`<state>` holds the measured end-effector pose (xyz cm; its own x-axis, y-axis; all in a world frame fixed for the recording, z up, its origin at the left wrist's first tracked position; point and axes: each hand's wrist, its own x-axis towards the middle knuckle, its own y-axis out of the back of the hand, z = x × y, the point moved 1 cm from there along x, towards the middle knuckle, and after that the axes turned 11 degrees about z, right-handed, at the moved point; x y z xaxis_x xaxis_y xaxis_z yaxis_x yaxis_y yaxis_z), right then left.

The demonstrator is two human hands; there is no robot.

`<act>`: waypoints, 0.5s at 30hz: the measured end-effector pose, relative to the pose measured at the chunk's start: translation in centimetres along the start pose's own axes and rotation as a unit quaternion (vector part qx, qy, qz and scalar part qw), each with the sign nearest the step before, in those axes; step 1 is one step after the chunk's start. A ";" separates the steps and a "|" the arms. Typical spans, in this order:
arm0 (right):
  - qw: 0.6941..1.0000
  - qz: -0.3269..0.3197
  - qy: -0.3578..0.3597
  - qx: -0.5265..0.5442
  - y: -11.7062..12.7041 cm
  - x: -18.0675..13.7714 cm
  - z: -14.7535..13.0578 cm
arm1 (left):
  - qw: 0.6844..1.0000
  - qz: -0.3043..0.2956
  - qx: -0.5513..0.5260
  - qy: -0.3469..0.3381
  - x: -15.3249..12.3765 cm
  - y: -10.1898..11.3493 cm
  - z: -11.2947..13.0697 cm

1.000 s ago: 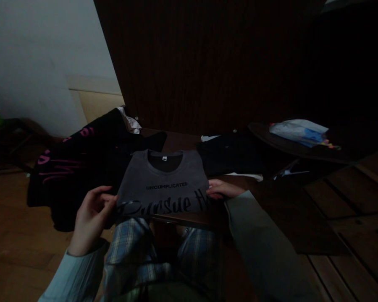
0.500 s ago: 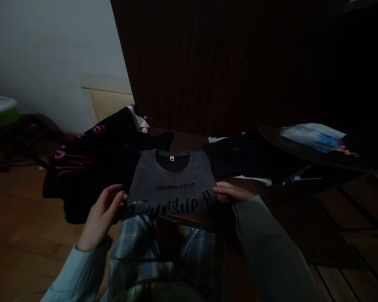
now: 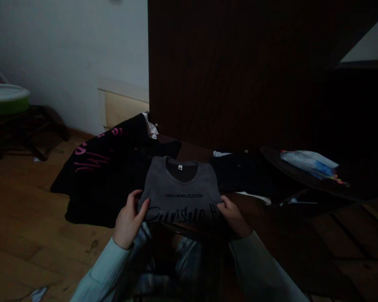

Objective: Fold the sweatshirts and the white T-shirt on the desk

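A folded grey sweatshirt (image 3: pixel 182 188) with black lettering lies on a small dark table (image 3: pixel 189 228) in front of me. My left hand (image 3: pixel 129 218) grips its lower left corner, thumb on top. My right hand (image 3: pixel 233 216) holds the lower right corner. Both sleeves are pale. My knees in plaid trousers (image 3: pixel 185 268) show below the table edge.
A black garment with pink lettering (image 3: pixel 103 172) drapes to the left onto the wooden floor (image 3: pixel 25 201). Dark folded clothes (image 3: pixel 239 172) lie to the right. A round dark tray with a plastic packet (image 3: pixel 308 163) stands further right. A dark wooden panel (image 3: pixel 227 75) rises behind.
Both hands have moved inward onto the sweatshirt's lower corners and closed on them. The camera has shifted, so everything sits lower and further right in view.
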<state>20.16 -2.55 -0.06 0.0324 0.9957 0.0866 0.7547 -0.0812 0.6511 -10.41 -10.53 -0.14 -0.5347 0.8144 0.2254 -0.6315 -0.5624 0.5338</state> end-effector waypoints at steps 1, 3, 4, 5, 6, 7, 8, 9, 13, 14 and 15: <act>0.999 0.025 0.000 -0.031 0.2 -0.1 -0.2 | 0.999 0.029 0.010 -0.028 0.0 0.3 0.1; 0.994 0.073 0.011 -0.087 0.9 -0.1 -0.8 | 0.991 0.091 0.029 -0.094 0.5 1.1 0.5; 0.989 0.097 0.024 -0.105 1.3 0.0 -1.4 | 0.985 0.110 0.038 -0.126 0.9 1.4 1.0; 0.985 0.117 0.043 -0.116 1.6 0.3 -2.1 | 0.980 0.114 0.048 -0.155 1.5 1.8 1.5; 0.982 0.127 0.067 -0.120 1.8 0.8 -3.0 | 0.976 0.101 0.060 -0.181 2.2 1.9 2.2; 0.981 0.125 0.094 -0.117 1.8 1.4 -4.0 | 0.972 0.077 0.074 -0.207 3.0 2.0 3.1; 0.979 0.114 0.126 -0.110 1.6 2.2 -5.0 | 0.967 0.048 0.092 -0.234 4.0 1.8 4.0; 0.977 0.096 0.161 -0.103 1.2 3.2 -5.9 | 0.959 0.026 0.111 -0.260 5.1 1.5 4.9; 0.948 0.037 0.289 -0.127 -1.5 8.2 -7.2 | 0.947 -0.030 0.187 -0.259 11.1 -1.3 7.2; 0.947 0.029 0.287 -0.144 -2.2 9.6 -6.8 | 0.950 -0.070 0.199 -0.231 12.9 -2.2 7.2; 0.949 0.021 0.272 -0.162 -2.8 10.9 -6.3 | 0.951 -0.130 0.199 -0.198 14.5 -3.1 6.9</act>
<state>14.27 8.24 3.74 -0.3511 0.8289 0.4355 0.5169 -0.2162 0.8283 -12.32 4.04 7.14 -0.0853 0.9530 0.2908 -0.4096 -0.2996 0.8616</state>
